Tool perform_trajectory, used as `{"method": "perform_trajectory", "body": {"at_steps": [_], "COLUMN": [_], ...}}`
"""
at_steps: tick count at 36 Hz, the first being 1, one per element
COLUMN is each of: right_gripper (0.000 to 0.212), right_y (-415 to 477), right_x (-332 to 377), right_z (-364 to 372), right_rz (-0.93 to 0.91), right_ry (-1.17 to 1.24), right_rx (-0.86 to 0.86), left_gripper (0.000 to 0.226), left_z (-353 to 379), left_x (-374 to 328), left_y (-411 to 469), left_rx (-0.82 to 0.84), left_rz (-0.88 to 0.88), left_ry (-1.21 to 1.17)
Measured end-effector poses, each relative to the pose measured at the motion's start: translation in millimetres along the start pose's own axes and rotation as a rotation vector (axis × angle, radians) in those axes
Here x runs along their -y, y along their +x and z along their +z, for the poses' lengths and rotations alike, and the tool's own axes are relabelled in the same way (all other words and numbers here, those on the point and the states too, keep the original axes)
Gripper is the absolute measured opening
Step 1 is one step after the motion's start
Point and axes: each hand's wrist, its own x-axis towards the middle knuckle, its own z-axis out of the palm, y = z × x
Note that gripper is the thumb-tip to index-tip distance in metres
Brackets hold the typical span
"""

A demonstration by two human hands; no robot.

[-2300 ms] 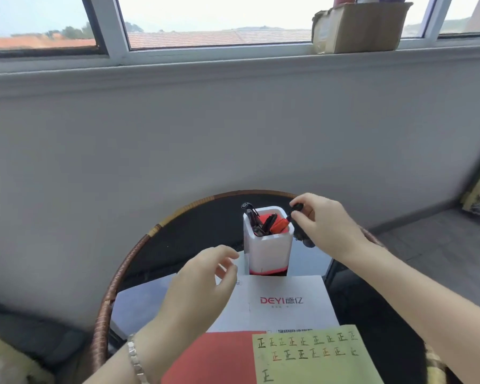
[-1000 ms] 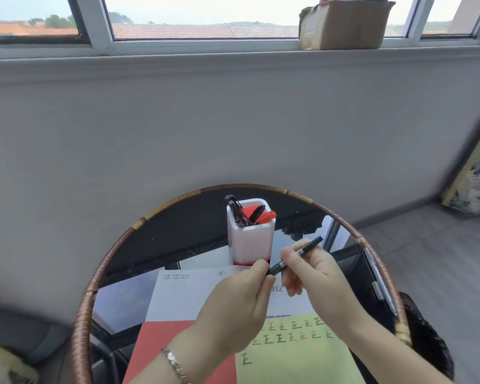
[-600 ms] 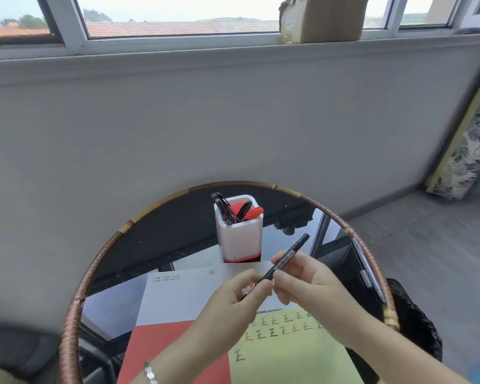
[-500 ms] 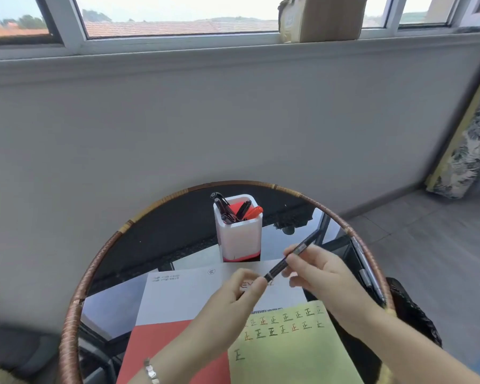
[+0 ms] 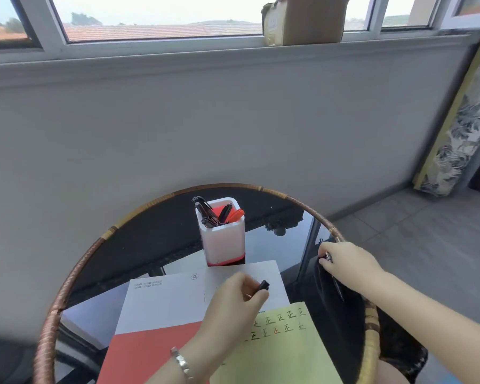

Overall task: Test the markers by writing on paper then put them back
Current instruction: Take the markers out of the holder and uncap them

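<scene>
Left hand (image 5: 233, 303) grip pinches black cap (image 5: 263, 285) above yellow paper (image 5: 283, 353); right hand (image 5: 347, 266) grip curled round marker (image 5: 338, 288) near bench (image 5: 81, 261) rim; cap off, so probably readying test stroke.

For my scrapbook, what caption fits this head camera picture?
Left hand pinches the black cap, right hand grips the uncapped marker.
</scene>
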Motion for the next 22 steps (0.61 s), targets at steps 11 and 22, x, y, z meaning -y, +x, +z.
{"method": "perform_trajectory", "body": {"at_steps": [11,22], "right_gripper": [0.022,0.021], "right_y": [-20,-21], "right_x": [-17,29], "right_z": [-13,-33], "right_rz": [0.018,-0.128], "right_ry": [0.254,0.440], "right_rx": [-0.137,-0.138], "left_gripper": [0.017,0.028], "left_z": [84,31], "left_x": [-47,-30], "left_y": [50,32], "left_rx": [0.139,0.094], "left_rz": [0.172,0.284], "left_ry": [0.426,0.383]}}
